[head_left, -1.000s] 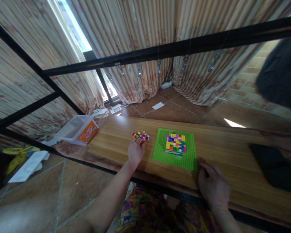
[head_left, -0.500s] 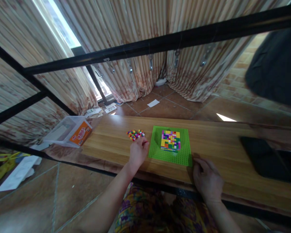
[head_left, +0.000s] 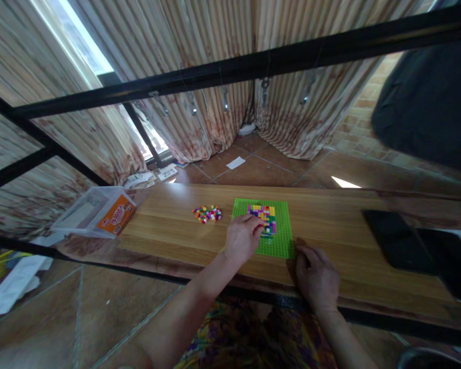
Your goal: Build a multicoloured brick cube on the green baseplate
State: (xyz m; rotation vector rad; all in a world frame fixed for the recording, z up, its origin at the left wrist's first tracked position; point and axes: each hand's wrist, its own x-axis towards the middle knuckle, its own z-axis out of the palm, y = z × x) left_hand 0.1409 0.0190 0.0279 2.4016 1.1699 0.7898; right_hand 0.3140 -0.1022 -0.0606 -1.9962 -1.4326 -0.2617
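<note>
A green studded baseplate (head_left: 281,246) lies on the wooden table with a multicoloured block of small toy bricks (head_left: 271,211) built on it. My left hand (head_left: 243,240) is over the left and front part of that block, its thumb and fingers pinched together at the block's top. Whatever is in the pinch is too small to make out, and the hand hides part of the block. My right hand (head_left: 318,277) rests on the table by the plate's near right corner, fingers curled in, with no object showing in it. Left of the plate sits a loose pile of small bricks (head_left: 207,213).
A clear plastic box (head_left: 80,215) with an orange label stands at the table's left end. Dark flat devices (head_left: 397,241) lie on the right. A black metal rail (head_left: 215,74) crosses in front of the curtains (head_left: 200,36), beyond the table (head_left: 169,225).
My left hand has moved right, from beside the loose brick pile to the top of the brick block. My right hand stays by the plate's corner. The whole view has shifted slightly.
</note>
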